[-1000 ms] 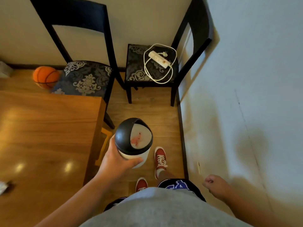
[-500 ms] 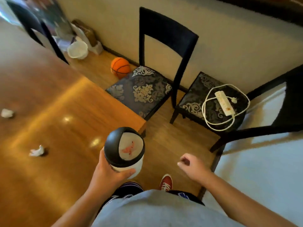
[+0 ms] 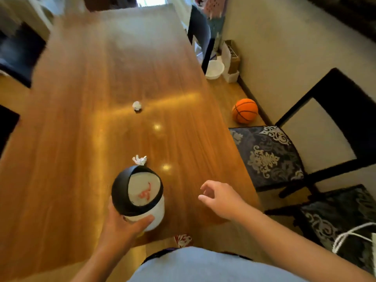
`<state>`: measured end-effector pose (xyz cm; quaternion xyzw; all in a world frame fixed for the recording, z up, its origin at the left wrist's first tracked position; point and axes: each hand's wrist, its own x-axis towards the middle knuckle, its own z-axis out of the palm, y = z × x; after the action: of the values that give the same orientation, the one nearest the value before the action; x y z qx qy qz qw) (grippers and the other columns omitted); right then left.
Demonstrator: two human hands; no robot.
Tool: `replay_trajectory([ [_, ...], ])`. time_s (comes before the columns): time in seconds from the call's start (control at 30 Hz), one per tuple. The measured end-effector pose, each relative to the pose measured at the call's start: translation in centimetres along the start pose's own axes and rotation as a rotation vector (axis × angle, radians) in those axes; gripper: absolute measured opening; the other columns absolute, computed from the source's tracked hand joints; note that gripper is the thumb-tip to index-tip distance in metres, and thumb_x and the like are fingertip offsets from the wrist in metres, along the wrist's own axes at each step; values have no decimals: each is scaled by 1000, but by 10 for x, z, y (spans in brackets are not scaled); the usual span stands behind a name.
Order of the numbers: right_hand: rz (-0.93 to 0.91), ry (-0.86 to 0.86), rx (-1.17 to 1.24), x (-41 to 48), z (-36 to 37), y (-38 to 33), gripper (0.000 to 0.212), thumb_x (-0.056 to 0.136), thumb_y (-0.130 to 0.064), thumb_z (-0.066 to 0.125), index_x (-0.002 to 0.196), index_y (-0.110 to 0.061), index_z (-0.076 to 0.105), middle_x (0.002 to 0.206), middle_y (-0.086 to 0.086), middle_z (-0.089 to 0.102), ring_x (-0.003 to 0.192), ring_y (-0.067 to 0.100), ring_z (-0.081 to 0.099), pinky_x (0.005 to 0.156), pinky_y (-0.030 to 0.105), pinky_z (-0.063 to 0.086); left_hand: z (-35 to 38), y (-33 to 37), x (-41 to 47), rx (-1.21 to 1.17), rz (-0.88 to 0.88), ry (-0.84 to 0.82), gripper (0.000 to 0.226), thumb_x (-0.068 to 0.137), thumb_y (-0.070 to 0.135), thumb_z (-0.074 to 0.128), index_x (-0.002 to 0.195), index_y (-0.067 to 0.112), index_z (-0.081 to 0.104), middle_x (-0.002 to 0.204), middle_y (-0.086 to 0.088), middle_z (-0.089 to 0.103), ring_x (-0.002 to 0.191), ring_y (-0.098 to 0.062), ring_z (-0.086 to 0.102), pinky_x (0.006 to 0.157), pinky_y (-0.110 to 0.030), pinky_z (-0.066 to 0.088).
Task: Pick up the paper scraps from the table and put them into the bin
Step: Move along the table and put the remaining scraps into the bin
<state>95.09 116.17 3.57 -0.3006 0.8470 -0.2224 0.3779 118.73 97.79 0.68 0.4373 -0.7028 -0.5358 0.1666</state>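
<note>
My left hand [image 3: 122, 226] grips a small white bin [image 3: 140, 198] with a black swing lid, held over the near end of the wooden table [image 3: 81, 129]. A crumpled white paper scrap [image 3: 139, 160] lies on the table just beyond the bin. A second balled scrap [image 3: 137, 105] lies farther up the middle of the table. My right hand [image 3: 220, 197] hovers over the table's near right part, to the right of the bin, its fingers loosely curled and apart with nothing in them.
Two dark chairs with patterned seats [image 3: 268, 157] stand right of the table, the nearer one [image 3: 341, 220] holding a white cable. An orange basketball [image 3: 245, 110] and a white bowl [image 3: 214, 70] lie on the floor by the wall. More dark chairs [image 3: 18, 53] stand left.
My view has swung left from the chairs and floor onto the table. The bin in my left hand now sits over the tabletop, and my right hand has risen forward beside it.
</note>
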Motion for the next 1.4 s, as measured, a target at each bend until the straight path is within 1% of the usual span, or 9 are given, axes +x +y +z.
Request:
replay_trajectory([
  [0.13,-61,-66,-32,48,8,-46,35,91,-42,62,124,-30,58,110,-10,64,96,7,62,82,26,57,-23,-4,20,-27,-23,62,104,56,11,101,128,56,39,116,29,53,104,2,54,83,-26,49],
  [0.4,-195,-120,-272,142,40,-124,44,90,-36,66,131,-28,53,125,-4,61,106,16,61,86,33,56,-50,-15,34,-102,-62,149,122,40,51,97,146,39,38,130,21,57,120,-4,56,92,-36,55],
  [0.6,-402,-136,-600,186,71,-164,77,91,-7,62,151,-37,25,160,3,21,141,31,32,99,42,51,-58,-16,24,-118,-107,259,109,33,72,94,125,73,36,122,41,56,116,16,54,82,-17,55],
  [0.67,-446,-152,-729,190,77,-166,72,91,-4,62,149,-32,31,155,7,30,137,32,37,98,44,51,-60,-16,21,-139,-121,279,111,31,71,95,125,73,37,123,38,57,118,13,54,87,-23,55],
  [0.8,-486,-139,-811,193,81,-152,41,90,-6,61,128,-19,56,122,7,54,109,26,55,87,37,52,-63,-23,21,-159,-140,260,127,32,66,98,144,43,41,132,19,60,123,-5,58,99,-47,55],
  [0.93,-418,-135,-692,186,73,-128,35,93,-23,61,127,-22,53,117,2,57,103,23,60,82,34,52,-62,-25,27,-155,-144,245,127,36,65,98,146,43,39,130,26,59,122,-1,57,98,-43,55],
  [1.03,-270,-67,-563,178,43,-108,41,89,-43,64,125,-28,55,112,-5,62,101,18,62,77,29,52,-44,-15,40,-147,-141,199,124,38,64,98,144,44,38,124,34,57,115,13,55,89,-26,57],
  [1.17,-203,-36,-147,157,4,-112,42,85,-35,72,124,-30,59,118,-6,63,102,11,61,82,27,56,-34,-8,54,-189,-130,204,122,42,50,97,147,38,38,127,23,60,111,17,55,78,-15,55],
  [1.4,-676,458,396,96,-102,-188,40,82,-37,74,117,-46,58,104,-22,66,91,-1,67,70,9,54,-7,10,76,-207,-65,146,104,49,44,98,135,54,39,122,37,57,114,14,56,74,-9,55],
])
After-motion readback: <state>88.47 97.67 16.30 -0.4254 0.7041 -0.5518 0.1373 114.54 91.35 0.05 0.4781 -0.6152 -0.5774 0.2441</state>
